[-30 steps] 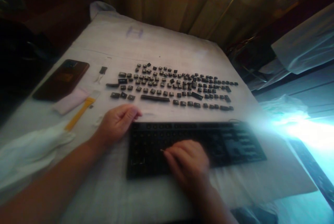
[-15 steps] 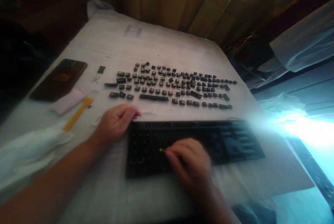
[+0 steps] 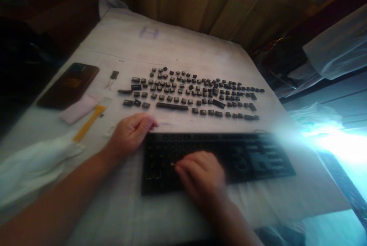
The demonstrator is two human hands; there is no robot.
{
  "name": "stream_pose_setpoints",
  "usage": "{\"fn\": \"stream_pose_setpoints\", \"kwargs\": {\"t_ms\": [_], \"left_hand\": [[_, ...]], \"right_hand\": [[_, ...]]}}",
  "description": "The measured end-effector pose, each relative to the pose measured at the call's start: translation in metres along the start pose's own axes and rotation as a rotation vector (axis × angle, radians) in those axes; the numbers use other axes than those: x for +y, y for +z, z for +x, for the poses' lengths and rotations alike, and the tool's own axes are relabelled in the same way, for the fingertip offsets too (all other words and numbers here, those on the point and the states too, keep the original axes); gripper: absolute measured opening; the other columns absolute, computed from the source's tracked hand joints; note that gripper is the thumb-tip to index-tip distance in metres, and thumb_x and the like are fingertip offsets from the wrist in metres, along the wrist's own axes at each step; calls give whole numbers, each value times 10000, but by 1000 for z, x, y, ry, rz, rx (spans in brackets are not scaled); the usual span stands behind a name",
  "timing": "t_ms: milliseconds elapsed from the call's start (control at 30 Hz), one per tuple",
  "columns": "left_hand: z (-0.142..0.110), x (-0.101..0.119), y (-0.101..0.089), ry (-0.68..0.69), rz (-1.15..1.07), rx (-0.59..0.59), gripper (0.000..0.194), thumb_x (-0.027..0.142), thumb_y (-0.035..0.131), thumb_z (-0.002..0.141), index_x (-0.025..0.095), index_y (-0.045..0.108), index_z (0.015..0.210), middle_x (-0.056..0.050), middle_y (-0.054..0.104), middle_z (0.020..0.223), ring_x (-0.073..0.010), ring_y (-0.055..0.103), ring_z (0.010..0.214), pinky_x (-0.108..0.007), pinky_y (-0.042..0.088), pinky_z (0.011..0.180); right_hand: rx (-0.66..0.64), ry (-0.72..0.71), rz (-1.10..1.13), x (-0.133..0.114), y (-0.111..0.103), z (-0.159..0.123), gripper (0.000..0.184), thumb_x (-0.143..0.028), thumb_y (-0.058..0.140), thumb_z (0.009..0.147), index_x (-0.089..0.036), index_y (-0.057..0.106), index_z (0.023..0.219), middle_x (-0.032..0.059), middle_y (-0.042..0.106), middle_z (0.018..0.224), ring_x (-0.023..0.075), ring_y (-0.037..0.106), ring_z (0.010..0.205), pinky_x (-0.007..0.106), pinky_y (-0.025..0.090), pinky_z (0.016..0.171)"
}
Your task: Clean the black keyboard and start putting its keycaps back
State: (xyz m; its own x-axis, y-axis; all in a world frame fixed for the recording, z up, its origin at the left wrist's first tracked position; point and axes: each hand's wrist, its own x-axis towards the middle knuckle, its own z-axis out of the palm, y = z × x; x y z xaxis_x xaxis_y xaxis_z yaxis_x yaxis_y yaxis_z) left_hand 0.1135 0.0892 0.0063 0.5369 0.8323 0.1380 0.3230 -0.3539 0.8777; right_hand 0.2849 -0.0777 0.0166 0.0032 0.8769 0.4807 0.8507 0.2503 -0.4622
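Observation:
A black keyboard base [image 3: 237, 162] with its keycaps off lies on the white cloth. My right hand [image 3: 202, 173] is above its left half, thumb and fingers pinched on a thin cotton swab [image 3: 173, 164]. The swab's pale tip points left, down at the key sockets; whether it touches them I cannot tell. My left hand [image 3: 132, 133] is closed at the keyboard's upper left corner, thumb over curled fingers. What lies inside those fingers, if anything, is hidden.
Loose black keycaps [image 3: 172, 106] lie in rows beyond the keyboard. On the left are a phone [image 3: 69, 85], a pink strip [image 3: 78, 109], a yellow-handled tool [image 3: 88, 123], a small dark-topped piece [image 3: 114, 75] and a white cloth [image 3: 37, 165]. Bright light comes from the right.
My right hand has moved slightly left across the keyboard with the swab. The left hand keeps its place at the corner. The whole view has shifted a little.

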Motion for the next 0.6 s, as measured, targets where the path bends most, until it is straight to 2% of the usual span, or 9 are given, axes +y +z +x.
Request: {"fn": "stream_pose_setpoints", "kwargs": {"t_ms": [367, 600], "left_hand": [[-1, 0, 0, -2, 29, -6, 416, 509, 444, 957, 214, 696, 807, -19, 681, 745, -179, 627, 698, -292, 517, 699], [-1, -1, 0, -1, 28, -10, 419, 509, 443, 963, 209, 697, 818, -17, 678, 747, -178, 635, 711, -294, 511, 699]], "right_hand": [[-35, 16, -32, -1, 1, -1, 161, -181, 553, 972, -181, 690, 886, 43, 711, 837, 177, 609, 759, 334, 422, 702], [-38, 7, -67, -2, 1, 1, 194, -186, 544, 984, -185, 668, 835, 35, 687, 797, 173, 583, 735, 327, 403, 685]]}}
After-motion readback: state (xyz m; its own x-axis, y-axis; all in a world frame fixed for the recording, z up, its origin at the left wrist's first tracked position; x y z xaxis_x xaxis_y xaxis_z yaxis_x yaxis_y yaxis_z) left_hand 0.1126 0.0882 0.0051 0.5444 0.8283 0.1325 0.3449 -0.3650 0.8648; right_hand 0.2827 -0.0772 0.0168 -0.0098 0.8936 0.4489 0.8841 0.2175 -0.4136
